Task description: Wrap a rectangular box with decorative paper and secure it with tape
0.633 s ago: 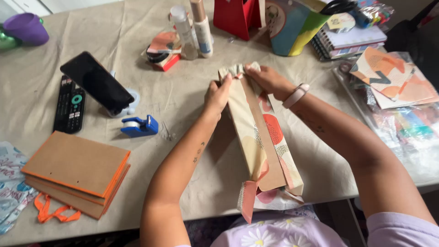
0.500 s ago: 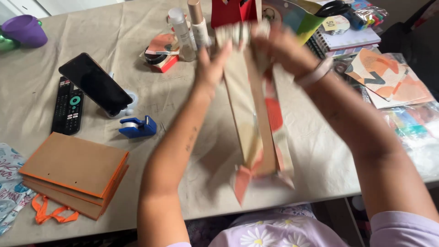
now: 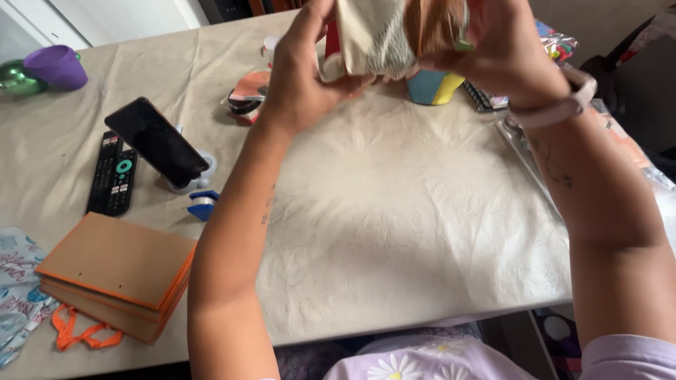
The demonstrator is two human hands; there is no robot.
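Soft, even daylight fills the scene, bright without harshness. The cream cloth-covered table (image 3: 422, 211) is evenly lit, its creases showing as faint grey lines. The two raised forearms cast only pale, diffuse shadows onto the cloth. The left hand (image 3: 303, 84) and right hand (image 3: 503, 53), lifted near the lens, look slightly soft with motion blur, as does the folded patterned paper bag (image 3: 394, 35) between them. A dull sheen lies on the black phone screen (image 3: 158, 141). The far right corner falls dim.
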